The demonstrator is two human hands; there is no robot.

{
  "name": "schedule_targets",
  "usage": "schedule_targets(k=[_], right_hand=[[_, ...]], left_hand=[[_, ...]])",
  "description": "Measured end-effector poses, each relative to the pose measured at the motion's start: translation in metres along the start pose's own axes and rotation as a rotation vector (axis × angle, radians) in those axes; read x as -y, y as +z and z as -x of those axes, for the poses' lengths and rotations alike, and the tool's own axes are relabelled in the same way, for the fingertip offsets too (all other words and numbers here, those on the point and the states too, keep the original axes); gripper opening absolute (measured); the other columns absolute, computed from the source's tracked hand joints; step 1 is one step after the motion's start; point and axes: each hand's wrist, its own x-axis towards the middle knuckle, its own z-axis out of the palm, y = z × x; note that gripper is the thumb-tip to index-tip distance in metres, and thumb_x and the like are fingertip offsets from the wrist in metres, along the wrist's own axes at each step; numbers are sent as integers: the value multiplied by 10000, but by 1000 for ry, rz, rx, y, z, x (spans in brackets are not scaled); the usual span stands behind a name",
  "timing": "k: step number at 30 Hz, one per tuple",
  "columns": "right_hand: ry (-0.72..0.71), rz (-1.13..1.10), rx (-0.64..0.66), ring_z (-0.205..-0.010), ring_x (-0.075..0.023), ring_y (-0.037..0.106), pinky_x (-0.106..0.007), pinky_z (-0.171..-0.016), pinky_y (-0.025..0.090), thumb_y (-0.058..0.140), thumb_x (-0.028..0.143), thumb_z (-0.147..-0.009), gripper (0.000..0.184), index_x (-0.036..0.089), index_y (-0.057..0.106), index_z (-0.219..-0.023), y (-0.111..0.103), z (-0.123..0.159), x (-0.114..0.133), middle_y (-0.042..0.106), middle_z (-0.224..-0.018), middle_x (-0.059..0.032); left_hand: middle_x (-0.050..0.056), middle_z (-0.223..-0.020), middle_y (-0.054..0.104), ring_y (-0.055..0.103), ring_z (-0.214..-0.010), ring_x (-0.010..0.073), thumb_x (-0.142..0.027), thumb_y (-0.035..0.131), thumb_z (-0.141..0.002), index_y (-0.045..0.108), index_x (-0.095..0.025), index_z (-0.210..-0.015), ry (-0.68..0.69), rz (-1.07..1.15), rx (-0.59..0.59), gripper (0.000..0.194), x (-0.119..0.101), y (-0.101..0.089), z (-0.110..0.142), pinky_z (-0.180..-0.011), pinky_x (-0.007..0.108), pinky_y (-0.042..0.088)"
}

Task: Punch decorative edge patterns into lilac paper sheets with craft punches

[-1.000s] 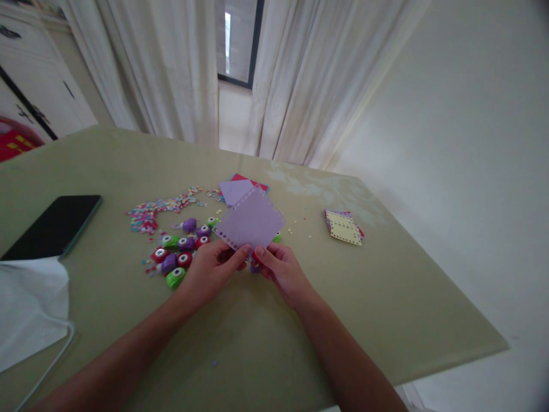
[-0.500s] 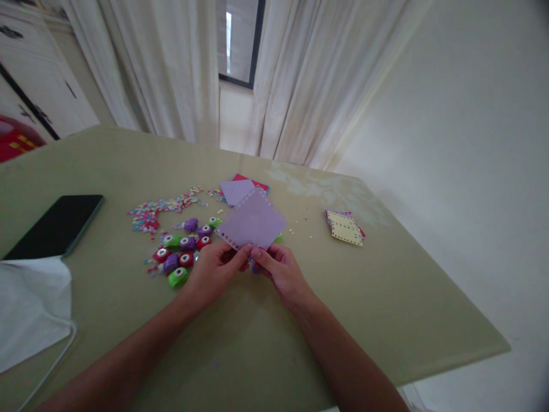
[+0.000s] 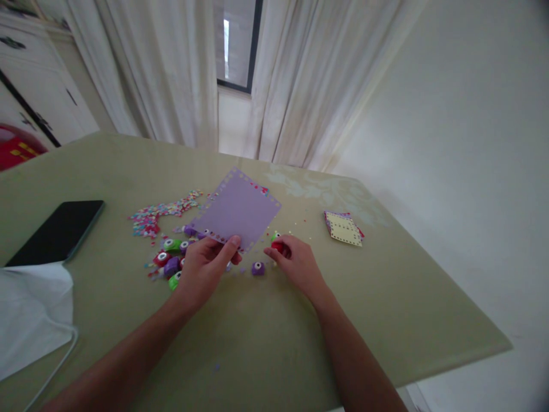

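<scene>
**Three edges perforated, fourth seemingly plain: one purple square paper sheet (image 3: 238, 209)**

Item 1: the sheet, held tilted over the middle of the worktop (image 3: 398, 297). Holes line both far-side edges and the near left edge; the near right edge looks bare, so punching is judged about three-quarters done, with that edge left. Outline close to square, hence no clear long axis; one corner points to the worktop's far edge, the opposite corner toward the person.

Item 2: left hand (image 3: 203, 268), grip narrow, pinching the sheet near its close corner, thumb on top.

Item 3: right hand (image 3: 297, 264), apart from the sheet, grip closed around a small red plastic punch (image 3: 277, 246), partly hidden.

Item 4: one small purple plastic punch (image 3: 258, 268), between the hands.

Item 5: mixed red, green and purple plastic punches (image 3: 172, 265), beside the left hand.

Item 6: multicoloured paper confetti (image 3: 146, 220), farther toward the worktop's far left corner.

Item 7: stack of perforated cards (image 3: 343, 230), pale yellow uppermost, inward from the right edge.
</scene>
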Motion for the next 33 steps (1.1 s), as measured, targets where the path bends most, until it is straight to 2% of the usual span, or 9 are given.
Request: schedule_targets(k=[4, 8, 10, 12, 14, 17, 20, 26, 33], right_hand=[[-71, 106, 96, -744, -192, 582, -338, -741, 421, 786, 389, -942, 180, 226, 812, -869, 10, 2, -3, 662, -843, -46], [-100, 154, -62, -764, -187, 626, -356, -815, 509, 640, 348, -1034, 222, 203, 789, -1114, 7, -2, -9, 676, -1058, -89], [-117, 246, -128, -925, -226, 665, -394, -935, 527, 592, 265, -1042, 282, 195, 737, -1273, 4, -7, -16, 651, -1217, -133], [-133, 350, -97, -1130, -268, 647, -433, -1056, 497, 612, 184, -1004, 369, 210, 698, -1362, 2, -12, -24, 617, -1335, -154], [-149, 408, -20, -1217, -281, 623, -443, -1105, 474, 647, 138, -963, 385, 224, 712, -1332, 3, -16, -30, 640, -1341, -143], [-132, 386, -1, -1136, -272, 657, -428, -1050, 497, 685, 124, -924, 268, 211, 746, -1170, 6, -19, -36, 726, -1179, -114], [-33, 198, -86, -923, -228, 689, -388, -904, 536, 733, 182, -894, 194, 198, 727, -1088, 6, -18, -33, 756, -1073, -89], [152, -419, -104, -606, -143, 593, -274, -580, 463, 853, 469, -808, 398, 180, 754, -1063, 2, -8, -8, 738, -825, -24], [263, -760, 12, -679, -152, 678, -283, -665, 528, 910, 529, -748, 452, 177, 786, -1002, 12, -1, 7, 738, -804, -21]], left_hand=[[35, -610, 741, 634, -563, 162, -506, 724, -879, 736, -192, -619, 22, -7, 4, 408, 1, 0, 0, -579, 265, 480], [33, -611, 742, 628, -557, 159, -509, 725, -875, 739, -188, -629, 22, 5, 5, 405, 1, 0, 0, -567, 262, 466], [34, -610, 740, 622, -550, 156, -519, 723, -875, 742, -188, -625, 13, -2, 15, 416, 1, 0, 1, -553, 259, 457], [39, -605, 739, 628, -551, 157, -531, 717, -880, 744, -189, -609, 8, -22, 33, 436, 2, 0, 1, -558, 261, 467], [48, -616, 753, 662, -564, 169, -539, 726, -869, 754, -191, -614, -20, -14, 51, 433, 5, 1, 0, -588, 272, 511], [65, -665, 792, 726, -595, 206, -546, 764, -814, 776, -189, -670, -121, 41, 61, 385, 9, 4, -3, -642, 313, 587], [78, -710, 816, 761, -637, 234, -543, 778, -774, 786, -187, -702, -176, 41, 63, 363, 11, 6, -6, -671, 340, 618], [78, -764, 837, 789, -727, 263, -525, 795, -723, 810, -185, -787, -171, 21, 31, 346, 12, 5, -8, -717, 349, 624], [67, -674, 799, 750, -623, 231, -555, 786, -752, 773, -180, -725, -202, 0, -4, 376, 16, 1, -10, -647, 323, 604]])
